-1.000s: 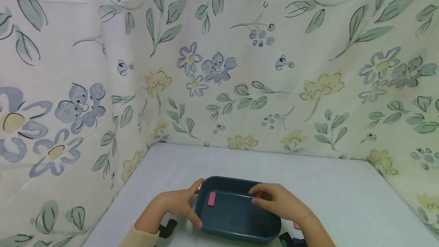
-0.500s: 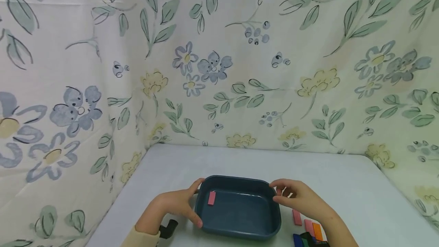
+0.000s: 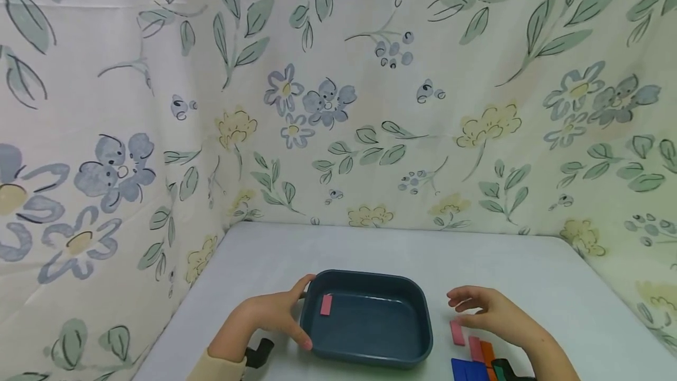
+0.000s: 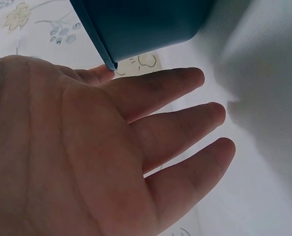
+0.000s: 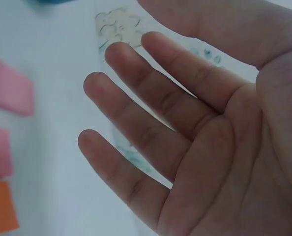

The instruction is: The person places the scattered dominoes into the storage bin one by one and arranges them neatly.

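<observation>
A dark blue rectangular dish (image 3: 375,334) sits on the white tabletop, with one small pink block (image 3: 326,305) lying inside near its left wall. My left hand (image 3: 272,310) spans the dish's left end, forefinger at the back corner and thumb at the front corner. In the left wrist view its other fingers (image 4: 178,123) stretch out straight below the rim. To the right of the dish, my right hand (image 3: 489,310) hovers with nothing held, its thumb close over a pink block (image 3: 457,334). The right wrist view shows its fingers (image 5: 136,123) spread and extended.
In front of my right hand lie another pink block (image 3: 476,349), an orange block (image 3: 487,350) and blue blocks (image 3: 469,370). Black wrist gear (image 3: 259,353) partly shows under each forearm. A floral curtain (image 3: 391,134) rises behind and left of the table.
My right hand has moved from over the dish out to the right, beside the blocks, uncovering more of them. My left hand, the dish and the pink block in it stay put.
</observation>
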`<state>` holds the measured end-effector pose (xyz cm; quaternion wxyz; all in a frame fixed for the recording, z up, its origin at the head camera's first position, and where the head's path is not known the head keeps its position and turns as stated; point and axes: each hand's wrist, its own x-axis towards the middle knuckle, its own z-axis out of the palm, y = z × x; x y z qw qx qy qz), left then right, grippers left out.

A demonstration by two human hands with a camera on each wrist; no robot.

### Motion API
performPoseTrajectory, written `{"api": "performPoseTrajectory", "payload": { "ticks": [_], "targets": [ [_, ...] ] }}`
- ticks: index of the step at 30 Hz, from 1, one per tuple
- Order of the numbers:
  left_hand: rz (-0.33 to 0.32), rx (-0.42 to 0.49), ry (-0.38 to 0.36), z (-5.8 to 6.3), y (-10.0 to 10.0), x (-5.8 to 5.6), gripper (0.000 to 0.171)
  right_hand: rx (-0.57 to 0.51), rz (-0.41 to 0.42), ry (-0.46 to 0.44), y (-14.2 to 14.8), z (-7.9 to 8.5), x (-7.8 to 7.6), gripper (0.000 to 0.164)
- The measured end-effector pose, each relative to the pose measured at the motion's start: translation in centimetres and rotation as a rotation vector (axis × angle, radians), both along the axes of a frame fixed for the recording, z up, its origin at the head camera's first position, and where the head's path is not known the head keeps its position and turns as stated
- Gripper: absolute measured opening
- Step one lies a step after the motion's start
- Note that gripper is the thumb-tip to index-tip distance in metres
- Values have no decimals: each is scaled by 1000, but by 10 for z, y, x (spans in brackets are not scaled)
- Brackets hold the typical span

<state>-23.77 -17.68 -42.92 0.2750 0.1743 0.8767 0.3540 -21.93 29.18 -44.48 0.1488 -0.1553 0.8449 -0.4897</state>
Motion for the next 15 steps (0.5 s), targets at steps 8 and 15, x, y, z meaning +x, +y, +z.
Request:
{"api": "performPoseTrajectory", "payload": {
  "ticks": [8,15],
  "targets": [
    [1,6,-9,-2,-1,-1,129,106,-29,7,7,-16,2,46],
    [-8,9,-5,-4,-2,-2,130,202,-100,-24,7,-25,3,46]
  ]
}}
